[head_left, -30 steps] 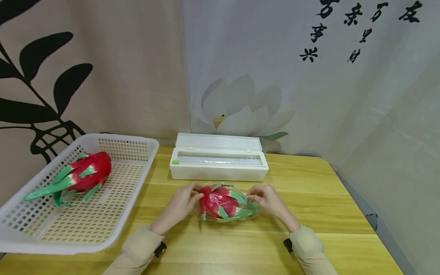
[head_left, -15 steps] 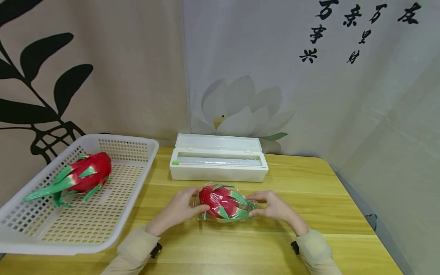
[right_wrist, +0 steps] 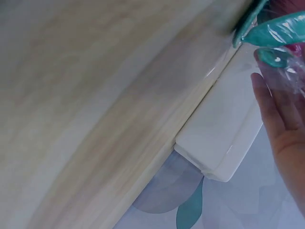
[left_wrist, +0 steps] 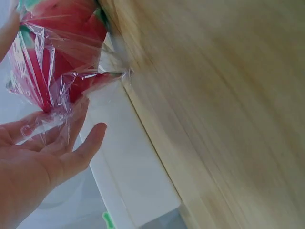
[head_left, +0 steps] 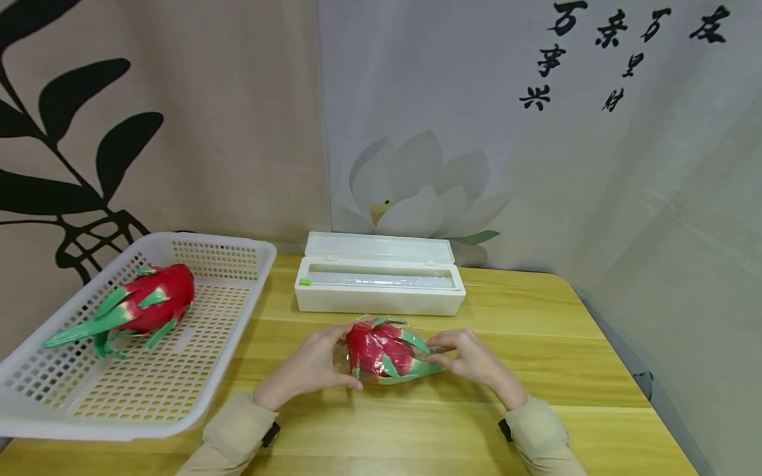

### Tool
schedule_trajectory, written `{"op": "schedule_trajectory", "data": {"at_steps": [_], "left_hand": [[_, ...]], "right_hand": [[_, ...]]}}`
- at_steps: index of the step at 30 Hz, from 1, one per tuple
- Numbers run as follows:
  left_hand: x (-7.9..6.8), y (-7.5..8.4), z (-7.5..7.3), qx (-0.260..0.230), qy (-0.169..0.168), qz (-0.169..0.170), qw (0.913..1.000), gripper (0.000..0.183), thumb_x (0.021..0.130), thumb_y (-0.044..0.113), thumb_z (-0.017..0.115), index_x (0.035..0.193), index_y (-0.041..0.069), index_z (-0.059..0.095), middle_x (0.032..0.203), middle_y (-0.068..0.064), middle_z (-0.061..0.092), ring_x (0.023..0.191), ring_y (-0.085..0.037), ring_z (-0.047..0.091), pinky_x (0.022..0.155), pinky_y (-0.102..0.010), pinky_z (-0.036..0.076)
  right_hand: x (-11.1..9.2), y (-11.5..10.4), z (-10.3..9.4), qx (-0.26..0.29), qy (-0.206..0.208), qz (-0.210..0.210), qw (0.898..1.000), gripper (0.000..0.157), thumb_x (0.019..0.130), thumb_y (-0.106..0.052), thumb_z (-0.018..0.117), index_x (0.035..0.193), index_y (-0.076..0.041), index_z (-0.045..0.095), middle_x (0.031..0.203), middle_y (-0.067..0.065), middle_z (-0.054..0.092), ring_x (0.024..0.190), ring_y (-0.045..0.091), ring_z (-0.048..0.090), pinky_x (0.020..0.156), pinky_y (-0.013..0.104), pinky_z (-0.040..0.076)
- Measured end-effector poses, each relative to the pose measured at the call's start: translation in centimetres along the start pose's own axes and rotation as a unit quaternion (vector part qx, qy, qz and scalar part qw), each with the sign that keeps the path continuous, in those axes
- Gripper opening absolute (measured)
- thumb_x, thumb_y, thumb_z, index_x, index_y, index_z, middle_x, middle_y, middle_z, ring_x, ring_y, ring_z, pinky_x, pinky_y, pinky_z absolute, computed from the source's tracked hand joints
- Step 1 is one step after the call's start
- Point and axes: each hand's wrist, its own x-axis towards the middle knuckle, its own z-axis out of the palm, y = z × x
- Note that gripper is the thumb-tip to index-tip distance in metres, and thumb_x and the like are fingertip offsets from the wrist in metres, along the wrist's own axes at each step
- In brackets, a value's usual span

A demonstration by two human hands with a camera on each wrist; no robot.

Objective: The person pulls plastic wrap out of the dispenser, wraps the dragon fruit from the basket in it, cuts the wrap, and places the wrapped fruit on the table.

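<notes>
A red dragon fruit (head_left: 381, 349) with green leaf tips lies on the table, covered in clear plastic wrap (left_wrist: 59, 90). My left hand (head_left: 309, 363) is at its left end, thumb spread toward the near side. In the left wrist view, loose folds of film lie against the relaxed fingers (left_wrist: 81, 150). At the leafy right end, my right hand (head_left: 473, 363) pinches the wrap between thumb and fingers. Film and a green leaf (right_wrist: 281, 31) overlap the right fingertips in the right wrist view, where the thumb is out of frame.
Behind the fruit stands a white box (head_left: 381, 301) with its lid (head_left: 378, 246) raised and a roll of film (head_left: 381, 279) inside. To the left, a white perforated basket (head_left: 229, 291) holds another dragon fruit (head_left: 163, 297), unwrapped. A printed curtain (head_left: 250, 132) hangs behind the wooden table (head_left: 583, 396).
My left thumb has moved off the fruit's front toward the near side. The right hand opened around the leafy end, then its thumb and fingers came closer together. The fruit stays put.
</notes>
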Motion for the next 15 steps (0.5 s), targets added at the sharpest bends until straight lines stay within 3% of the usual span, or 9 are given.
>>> {"op": "schedule_trajectory", "data": {"at_steps": [6, 12, 15], "left_hand": [[0.22, 0.03, 0.26, 0.012, 0.012, 0.031, 0.9994, 0.101, 0.060, 0.034, 0.089, 0.137, -0.009, 0.040, 0.130, -0.027, 0.055, 0.115, -0.038, 0.059, 0.094, -0.047, 0.051], [0.72, -0.05, 0.08, 0.001, 0.018, 0.049, 0.9987, 0.089, 0.065, 0.032, 0.086, 0.140, 0.006, 0.045, 0.119, -0.014, 0.066, 0.102, -0.024, 0.066, 0.086, -0.036, 0.057], [1.01, 0.11, -0.28, -0.005, 0.019, 0.035, 0.9992, 0.083, 0.067, 0.035, 0.084, 0.136, 0.004, 0.050, 0.104, -0.007, 0.071, 0.089, -0.014, 0.065, 0.078, -0.029, 0.056]], "right_hand": [[0.28, 0.38, 0.12, 0.007, 0.012, -0.023, 1.000, 0.014, 0.085, -0.005, 0.068, 0.097, -0.001, 0.073, 0.096, 0.012, 0.074, 0.090, 0.023, 0.071, 0.076, 0.027, 0.058], [0.69, 0.42, 0.21, 0.022, 0.025, -0.005, 0.999, 0.008, 0.084, -0.001, 0.067, 0.088, -0.001, 0.074, 0.086, 0.011, 0.075, 0.078, 0.015, 0.072, 0.064, 0.017, 0.055], [0.85, 0.39, 0.27, 0.032, 0.026, 0.002, 0.999, 0.008, 0.084, 0.000, 0.067, 0.084, -0.001, 0.074, 0.082, 0.011, 0.075, 0.073, 0.011, 0.071, 0.058, 0.016, 0.053]]}}
